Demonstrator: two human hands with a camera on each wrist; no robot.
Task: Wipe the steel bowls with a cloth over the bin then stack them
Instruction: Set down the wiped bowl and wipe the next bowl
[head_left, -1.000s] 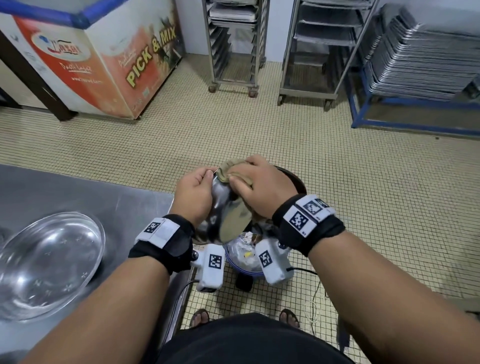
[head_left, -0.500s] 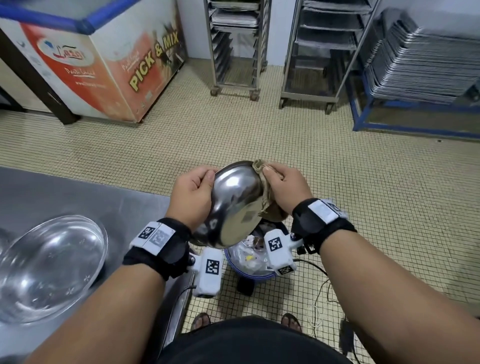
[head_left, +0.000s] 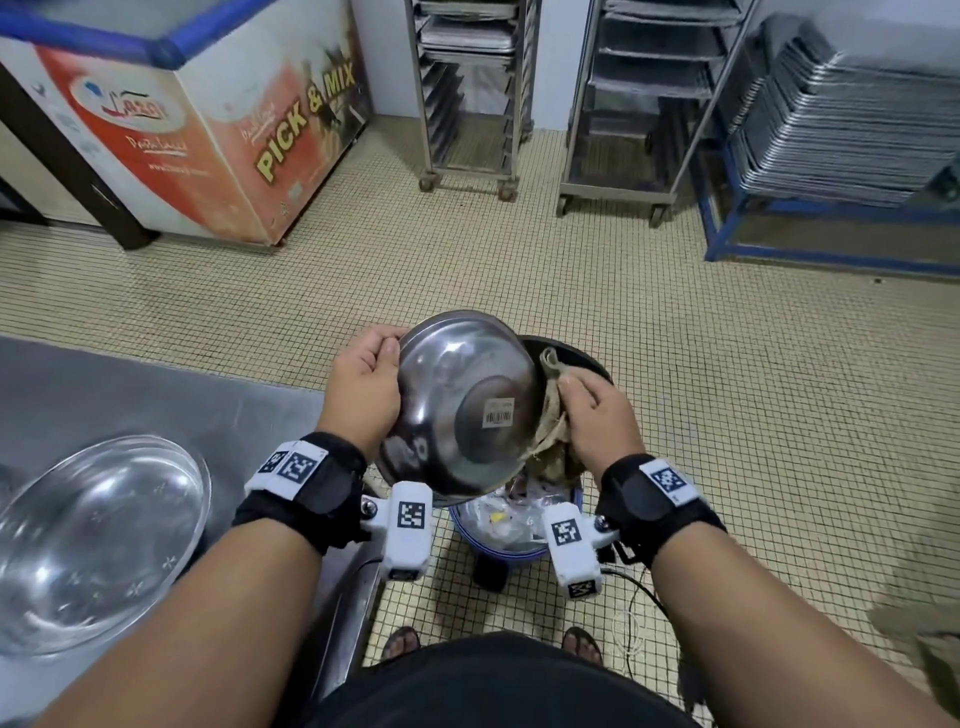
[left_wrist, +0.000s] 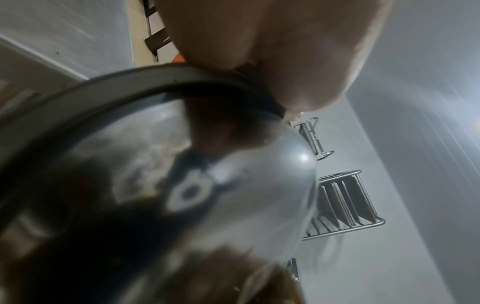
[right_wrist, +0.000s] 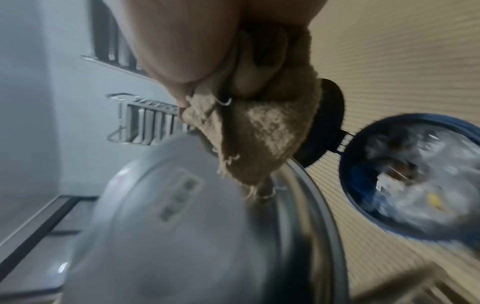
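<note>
A steel bowl (head_left: 462, 405) is held tilted over the blue bin (head_left: 511, 530), its underside with a barcode sticker facing me. My left hand (head_left: 366, 384) grips the bowl's left rim (left_wrist: 145, 82), thumb on the outside. On the bowl's right edge, my right hand (head_left: 597, 415) holds a tan cloth (head_left: 553, 410) bunched in its fingers. The right wrist view shows the cloth (right_wrist: 262, 131) pinched and hanging against the bowl (right_wrist: 182, 226), with the bin (right_wrist: 415, 181) below. The bowl's inside is hidden.
A clear glass bowl (head_left: 93, 540) lies on the steel table (head_left: 156, 395) at left. The bin's black lid (head_left: 576, 356) stands open behind the bowl. Tray racks (head_left: 467, 93), stacked trays (head_left: 852, 114) and a freezer (head_left: 208, 130) line the far floor.
The bowl has turned so its underside faces me. The right hand and cloth slid from the bowl's top round to its right edge.
</note>
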